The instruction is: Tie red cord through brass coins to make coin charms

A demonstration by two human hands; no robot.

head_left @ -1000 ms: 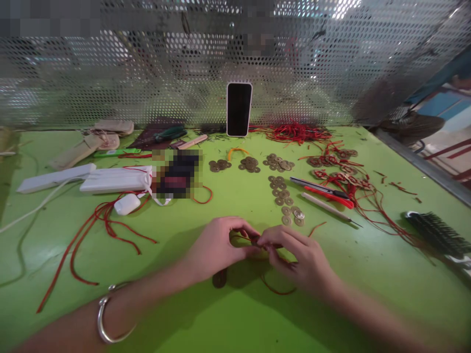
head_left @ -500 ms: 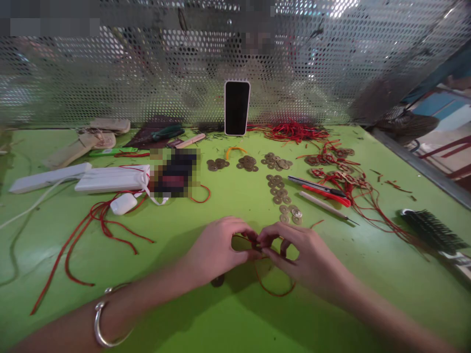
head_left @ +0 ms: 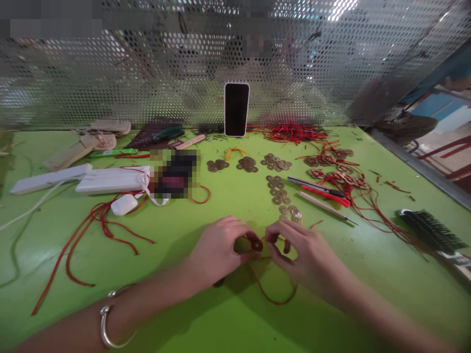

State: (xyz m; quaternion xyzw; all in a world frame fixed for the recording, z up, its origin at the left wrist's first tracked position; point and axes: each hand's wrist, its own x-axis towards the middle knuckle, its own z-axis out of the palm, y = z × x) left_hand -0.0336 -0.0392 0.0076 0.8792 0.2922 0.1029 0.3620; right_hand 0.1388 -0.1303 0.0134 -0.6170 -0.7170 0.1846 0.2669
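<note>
Jutting from clamped left fingers (head_left: 251, 255), a coin (head_left: 259, 246) faces right fingers (head_left: 270, 235) pinching cord (head_left: 278, 303).

A grey perforated metal panel (head_left: 147, 83) stands across the far side of the glossy green tabletop (head_left: 184, 318), bright light glinting through its holes at the upper right. A grey metal strip (head_left: 423, 169) edges the table's right side; beyond it, red bars (head_left: 447, 148) of furniture cross a pale floor (head_left: 445, 128).
</note>
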